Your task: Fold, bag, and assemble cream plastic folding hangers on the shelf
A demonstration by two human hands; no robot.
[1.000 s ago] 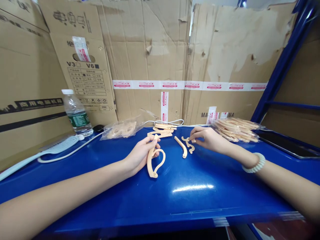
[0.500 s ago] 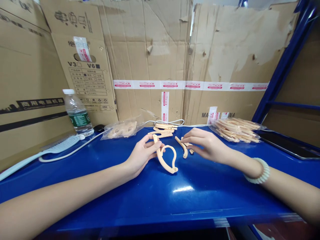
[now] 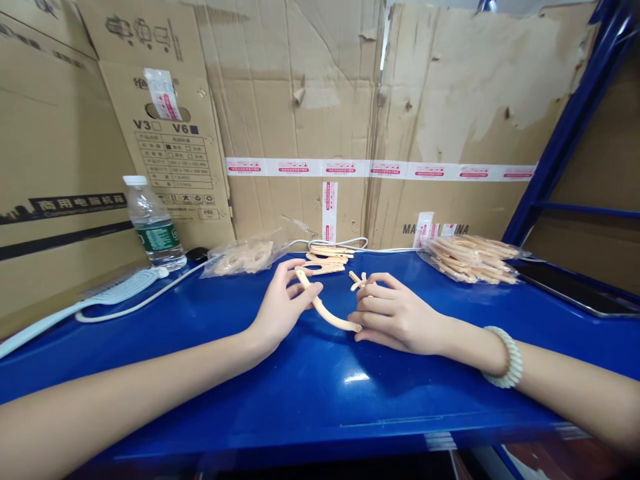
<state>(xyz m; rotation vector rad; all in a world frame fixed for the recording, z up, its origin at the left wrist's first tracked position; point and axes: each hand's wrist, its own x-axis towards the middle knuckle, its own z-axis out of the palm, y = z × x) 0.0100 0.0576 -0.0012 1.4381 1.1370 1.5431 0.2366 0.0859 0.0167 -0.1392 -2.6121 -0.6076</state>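
A curved beige piece [image 3: 327, 315], looking like part of a folding clothes hanger, spans the space between my hands above the blue table. My left hand [image 3: 285, 300] pinches its upper end between thumb and fingers. At the lower end, the fingertips and thumb of my right hand [image 3: 400, 317] close on it, hiding that tip. The hooked part is mostly hidden from this angle. Just behind my right fingers lie a few small beige pieces [image 3: 357, 281], partly covered by the hand. Beyond my left hand, several beige strips [image 3: 327, 259] form a loose pile.
Clear bags of beige parts lie at back left [image 3: 247, 257] and back right [image 3: 470, 257]. A water bottle [image 3: 157, 230], a pale blue hairbrush [image 3: 120, 293] and a white cable [image 3: 135, 313] are on the left. A dark tablet-like slab [image 3: 580, 287] lies right. Cardboard [image 3: 300, 120] walls the back.
My right hand has moved left and down from the small pieces and taken hold of the curved piece's lower end. The piece has turned, so its hooked loop no longer shows.
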